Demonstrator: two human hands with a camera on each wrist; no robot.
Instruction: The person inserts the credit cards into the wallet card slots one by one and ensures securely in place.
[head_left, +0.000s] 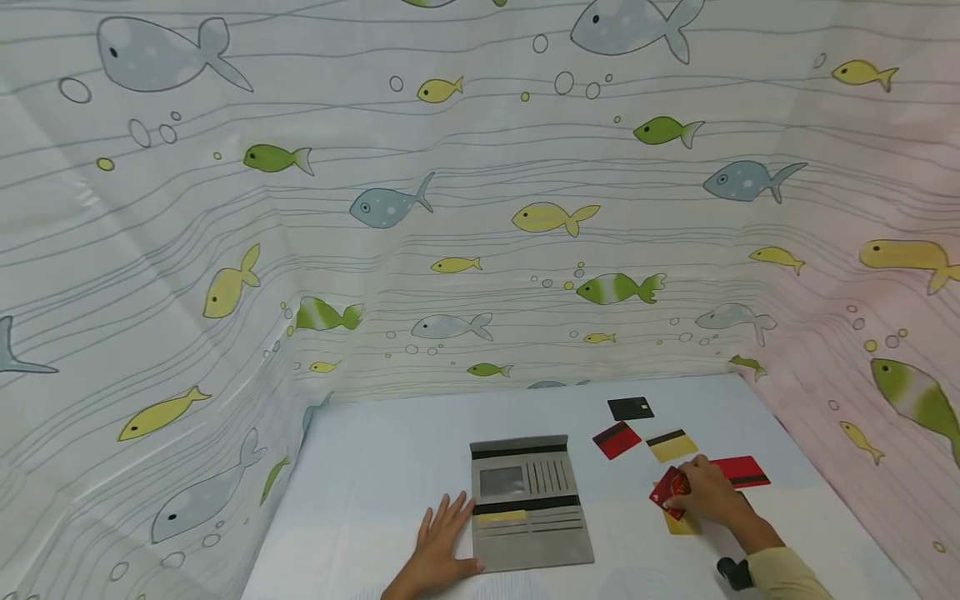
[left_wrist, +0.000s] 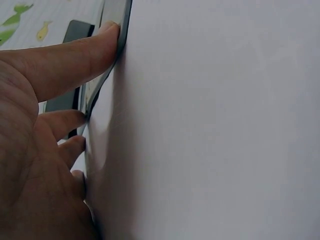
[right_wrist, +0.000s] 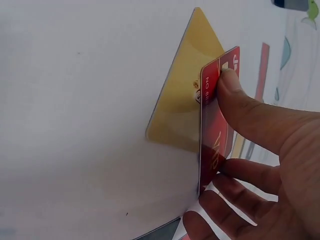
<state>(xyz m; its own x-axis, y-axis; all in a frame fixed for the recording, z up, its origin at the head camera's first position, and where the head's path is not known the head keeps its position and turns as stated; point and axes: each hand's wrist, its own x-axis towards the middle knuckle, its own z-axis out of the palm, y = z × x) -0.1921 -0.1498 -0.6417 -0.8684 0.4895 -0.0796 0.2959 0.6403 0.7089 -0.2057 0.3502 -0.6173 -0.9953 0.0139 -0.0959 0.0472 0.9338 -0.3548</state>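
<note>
In the head view my left hand (head_left: pixel 441 546) lies at the left edge of an unfolded grey wallet (head_left: pixel 534 551). Its thumb rests on the lower corner and the fingers are stretched out along the side. A gold card (head_left: pixel 501 516) shows in one wallet slot. My right hand (head_left: pixel 712 492) pinches a red card (head_left: pixel 667 490) between thumb and fingers. From the right wrist, that red card (right_wrist: pixel 214 115) stands tilted on edge over a gold card (right_wrist: pixel 175 100) lying flat. The left wrist view shows the thumb (left_wrist: pixel 85 62) on the wallet's edge.
Around the right hand lie a black card (head_left: pixel 630 408), a red card (head_left: pixel 617 440), a gold card with a dark stripe (head_left: pixel 672 446) and another red card (head_left: pixel 744 470). A dark card is partly hidden near the hand. Fish-printed cloth (head_left: pixel 480 183) surrounds the white table (head_left: pixel 375 467).
</note>
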